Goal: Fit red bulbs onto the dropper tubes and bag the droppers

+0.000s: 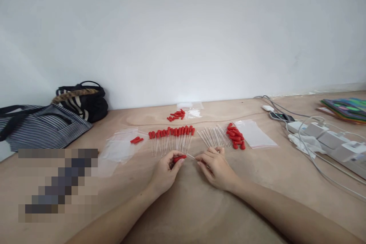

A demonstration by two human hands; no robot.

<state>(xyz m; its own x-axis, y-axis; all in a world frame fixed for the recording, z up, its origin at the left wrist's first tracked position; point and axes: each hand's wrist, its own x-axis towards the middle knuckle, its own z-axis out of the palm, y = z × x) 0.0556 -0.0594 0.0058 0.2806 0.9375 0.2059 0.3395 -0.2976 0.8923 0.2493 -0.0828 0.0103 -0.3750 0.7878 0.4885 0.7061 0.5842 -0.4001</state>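
Between the thumb and fingers of my left hand (164,171) is a red rubber dropper bulb (180,158), its end pointing right. My right hand (216,168) pinches a thin clear dropper tube (190,156), whose end is right at the bulb's opening; I cannot tell whether it is inside. Beyond my hands lies a row of droppers with red bulbs (174,132) on clear tubes. To the right, several bare tubes (215,136) lie side by side, next to a pile of loose red bulbs (235,136).
Clear plastic bags (122,145) lie at left with a few red bulbs (136,140); another bag (256,134) is at right. More bulbs (175,114) lie near the wall. Chargers and cables (328,137) crowd the right; a striped bag (48,126) and black bag (88,103) stand left.
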